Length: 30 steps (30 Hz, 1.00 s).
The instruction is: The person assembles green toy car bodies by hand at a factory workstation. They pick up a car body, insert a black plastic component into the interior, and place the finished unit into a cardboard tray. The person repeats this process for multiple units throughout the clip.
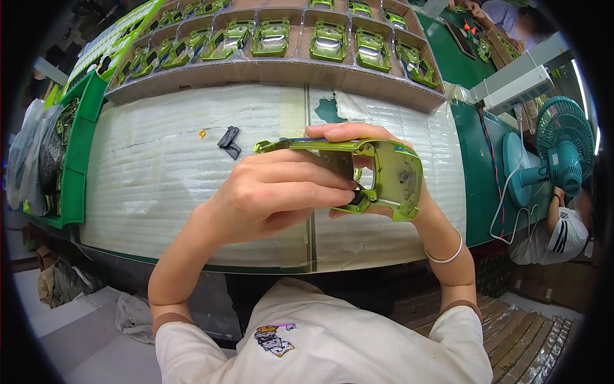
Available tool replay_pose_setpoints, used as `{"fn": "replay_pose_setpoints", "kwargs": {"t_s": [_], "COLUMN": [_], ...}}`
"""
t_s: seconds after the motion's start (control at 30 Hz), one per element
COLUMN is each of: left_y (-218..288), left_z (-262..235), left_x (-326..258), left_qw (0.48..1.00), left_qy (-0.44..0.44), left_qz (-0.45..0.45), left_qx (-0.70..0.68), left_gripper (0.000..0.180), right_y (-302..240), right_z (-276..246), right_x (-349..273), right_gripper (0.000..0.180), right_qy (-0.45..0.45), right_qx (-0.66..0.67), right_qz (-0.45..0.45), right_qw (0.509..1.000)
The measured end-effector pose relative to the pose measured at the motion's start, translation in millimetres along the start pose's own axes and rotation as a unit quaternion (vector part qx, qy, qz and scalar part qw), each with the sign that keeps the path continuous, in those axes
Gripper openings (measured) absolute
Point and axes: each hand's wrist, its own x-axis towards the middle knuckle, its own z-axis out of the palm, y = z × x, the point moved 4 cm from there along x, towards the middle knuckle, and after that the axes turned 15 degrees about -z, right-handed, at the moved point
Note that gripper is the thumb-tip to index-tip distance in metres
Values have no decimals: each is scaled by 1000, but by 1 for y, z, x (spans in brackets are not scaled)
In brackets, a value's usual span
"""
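A glossy green plastic housing [398,180], curved with a large opening, is held up above the middle of the table. My right hand [368,132] grips it from the far side, fingers over its top edge and fingertips showing below. My left hand [281,185] reaches into the opening from the left. Its fingers are bent together, tips pressed by a small dark piece at the inner edge; the thumb and what they pinch are hidden. On the table left of the housing lie a black plastic part [229,142] and a tiny orange-yellow piece [203,134].
A divided cardboard tray [275,69] with several similar green housings spans the back. At left stands a green crate [83,160] with bagged parts. A teal fan [563,141] and its cable are at right. Other people [511,19] sit at the far right and right edge.
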Motion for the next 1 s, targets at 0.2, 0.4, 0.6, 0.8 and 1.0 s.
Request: {"fn": "replay_pose_setpoints", "kwargs": {"t_s": [0.2,0.4,0.6,0.8,1.0], "left_y": [3,1,-17,-19,-27], "left_z": [1,5,9,23,30], "left_x": [2,-3,-8,-4,-8], "left_qw": [999,998,864,640,660], "left_qy": [-3,36,82,-74,-53], "left_qz": [-35,-46,-276,-260,-322], "left_qx": [-22,-11,-412,-720,-676], "left_gripper": [32,28,25,65,46], "right_y": [1,0,2,14,-3], "right_z": [-3,2,0,-20,-2], "right_x": [0,-1,-4,3,5], "right_gripper": [65,66,82,48,27], "right_qy": [10,32,77,76,-31], "right_qx": [10,2,94,145,-40], "right_qz": [-5,-32,87,59,-134], "right_qw": [1000,999,989,985,990]}}
